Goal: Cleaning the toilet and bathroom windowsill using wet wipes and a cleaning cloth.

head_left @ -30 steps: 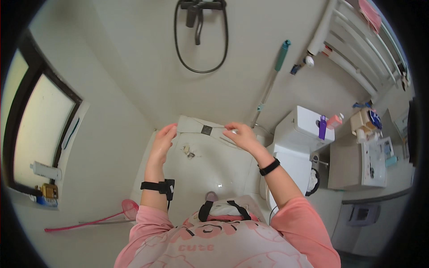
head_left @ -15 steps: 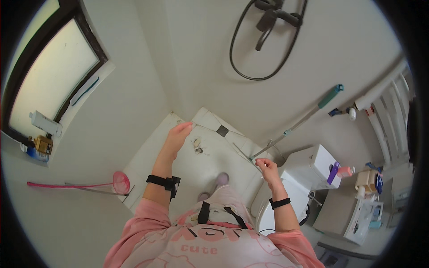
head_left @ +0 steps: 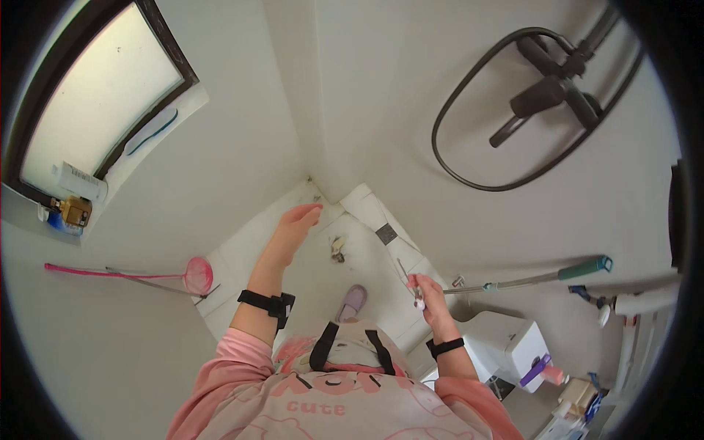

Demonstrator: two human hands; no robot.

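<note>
My left hand [head_left: 299, 224] reaches forward above the white floor, fingers stretched out and nothing seen in them. Below and right of it lies a small heap of yellowish and dark debris [head_left: 337, 249]. My right hand [head_left: 431, 297] is curled closed, with a small whitish and reddish bit at its fingertips that I cannot make out. Behind that hand is the lower end of a long-handled floor squeegee, whose grey pole [head_left: 524, 282] slants up to a teal grip against the right wall. Whether the hand touches the pole cannot be told. Both arms wear black straps.
A square dark drain cover [head_left: 386, 234] sits in the floor. A white toilet [head_left: 506, 341] with bottles on its tank stands at right. A black shower mixer [head_left: 539, 97] with looped hose is on the wall. A pink net [head_left: 198, 276] leans at left; toiletries line the window sill [head_left: 150, 147].
The view has swung right, bringing the shower mixer nearer and lower. My right hand has moved up beside the squeegee's lower end, and a small whitish bit now shows at its fingers.
</note>
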